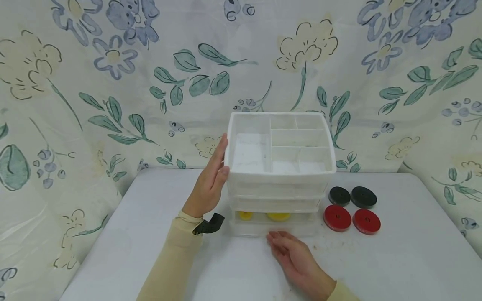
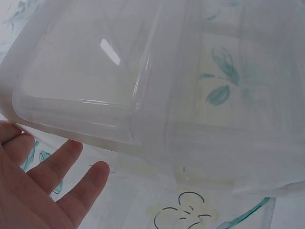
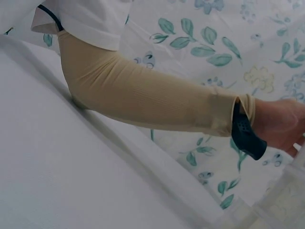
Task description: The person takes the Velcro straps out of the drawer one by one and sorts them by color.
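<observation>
A white plastic drawer organizer point(image 1: 278, 179) stands on the table, its top tray divided into compartments. The bottom drawer point(image 1: 241, 229) is see-through and juts out at the front, with two yellow items point(image 1: 278, 216) inside. My left hand point(image 1: 207, 188) rests on the organizer's left side with fingers extended; the left wrist view shows those fingers point(image 2: 88, 186) along its wall. In front of the bottom drawer is my right hand point(image 1: 295, 263), fingertips right at the drawer's front edge and fingers loosely bent. The right wrist view shows only the left arm and part of the left hand point(image 3: 279, 121).
Two black discs point(image 1: 363, 197) and two red discs point(image 1: 366, 221) lie on the table right of the organizer. A floral cloth point(image 1: 248, 50) hangs behind the white table point(image 1: 406, 259) and along its sides.
</observation>
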Demonstrator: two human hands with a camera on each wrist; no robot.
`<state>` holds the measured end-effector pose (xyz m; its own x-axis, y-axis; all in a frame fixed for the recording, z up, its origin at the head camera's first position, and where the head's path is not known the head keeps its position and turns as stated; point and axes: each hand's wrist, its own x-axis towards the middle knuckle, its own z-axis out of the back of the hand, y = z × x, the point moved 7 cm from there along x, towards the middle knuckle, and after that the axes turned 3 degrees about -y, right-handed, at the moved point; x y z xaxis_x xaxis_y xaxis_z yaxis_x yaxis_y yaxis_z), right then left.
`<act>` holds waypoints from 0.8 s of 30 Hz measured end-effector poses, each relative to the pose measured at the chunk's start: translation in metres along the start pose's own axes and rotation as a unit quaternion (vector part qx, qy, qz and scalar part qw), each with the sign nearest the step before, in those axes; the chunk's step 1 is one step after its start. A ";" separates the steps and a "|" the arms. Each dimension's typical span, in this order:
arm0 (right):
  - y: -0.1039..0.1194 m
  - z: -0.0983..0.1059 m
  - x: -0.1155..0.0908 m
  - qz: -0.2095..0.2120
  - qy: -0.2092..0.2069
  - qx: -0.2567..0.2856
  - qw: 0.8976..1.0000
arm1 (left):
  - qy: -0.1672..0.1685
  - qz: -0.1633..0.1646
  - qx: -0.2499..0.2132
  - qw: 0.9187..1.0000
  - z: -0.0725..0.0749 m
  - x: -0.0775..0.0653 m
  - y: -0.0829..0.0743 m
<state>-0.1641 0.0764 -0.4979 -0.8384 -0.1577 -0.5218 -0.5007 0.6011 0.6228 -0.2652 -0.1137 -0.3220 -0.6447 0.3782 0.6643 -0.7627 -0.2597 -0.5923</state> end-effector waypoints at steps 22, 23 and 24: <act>-0.013 0.007 -0.017 -0.023 -0.014 -0.009 1.000 | 0.001 0.010 0.002 1.000 0.000 0.000 0.000; -0.014 0.008 -0.018 -0.023 -0.013 -0.008 1.000 | 0.001 0.010 0.003 1.000 0.000 0.000 0.000; -0.015 0.008 -0.019 -0.024 -0.012 -0.006 1.000 | 0.001 0.010 0.004 1.000 0.000 0.000 0.000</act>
<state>-0.1388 0.0765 -0.5017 -0.8081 -0.1674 -0.5647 -0.5428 0.5840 0.6036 -0.2655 -0.1134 -0.3223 -0.6598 0.3745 0.6515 -0.7500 -0.2743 -0.6019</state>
